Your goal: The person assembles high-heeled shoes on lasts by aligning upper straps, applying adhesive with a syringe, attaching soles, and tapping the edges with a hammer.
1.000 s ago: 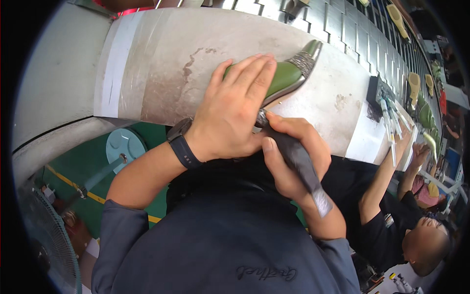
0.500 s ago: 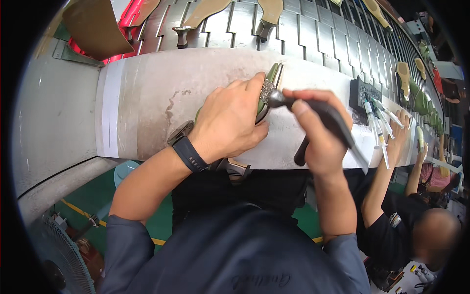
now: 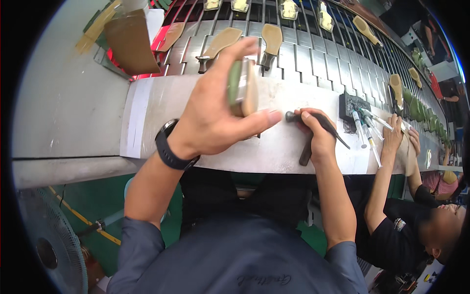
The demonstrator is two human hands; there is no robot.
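My left hand (image 3: 210,108) is raised over the pale bench (image 3: 196,159), its thumb stretched out to the right. It holds a green shoe (image 3: 235,87) with a tan sole, tipped on edge and blurred by motion; the shoe's far side is hidden by the palm. A dark watch is on that wrist. Lower and to the right, my right hand (image 3: 320,137) is closed around a black hammer (image 3: 307,151). The hammer's round face points left, close to my left thumb but apart from the shoe, and its thin tapered end points right.
Beyond the bench runs a metal-slat conveyor (image 3: 313,63) carrying tan-soled shoes (image 3: 271,39). Several syringes (image 3: 370,142) lean from a black block (image 3: 352,109) on the right, next to a co-worker's hands (image 3: 391,139). A brown board (image 3: 132,44) stands far left; a fan (image 3: 54,250) is lower left.
My left hand has lifted the green shoe off the bench and turned it. My right hand has drawn the hammer lower, away from the shoe. The co-worker's hands have moved nearer.
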